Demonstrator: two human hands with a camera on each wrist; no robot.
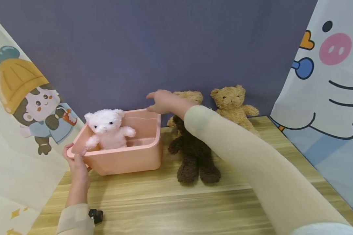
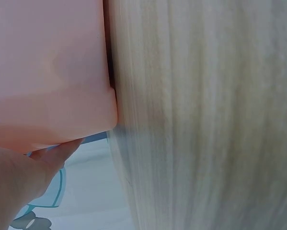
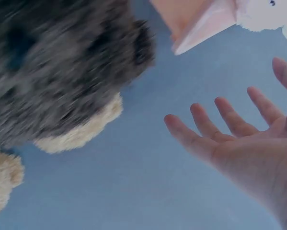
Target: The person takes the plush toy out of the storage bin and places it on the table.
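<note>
A pink plastic bin stands on the wooden table, with a white teddy bear sitting inside its left part. My left hand grips the bin's left front corner at the rim; in the left wrist view that hand lies against the bin wall. Over the bin's right back corner is my right hand, its fingers spread and holding nothing. The right wrist view shows the same hand apart from the bin. A dark brown teddy bear is partly hidden behind my right forearm.
Two tan teddy bears are at the back: one partly behind my right hand and the brown bear, the other farther right. A dark blue-grey wall closes off the back. Cartoon-printed panels flank both sides.
</note>
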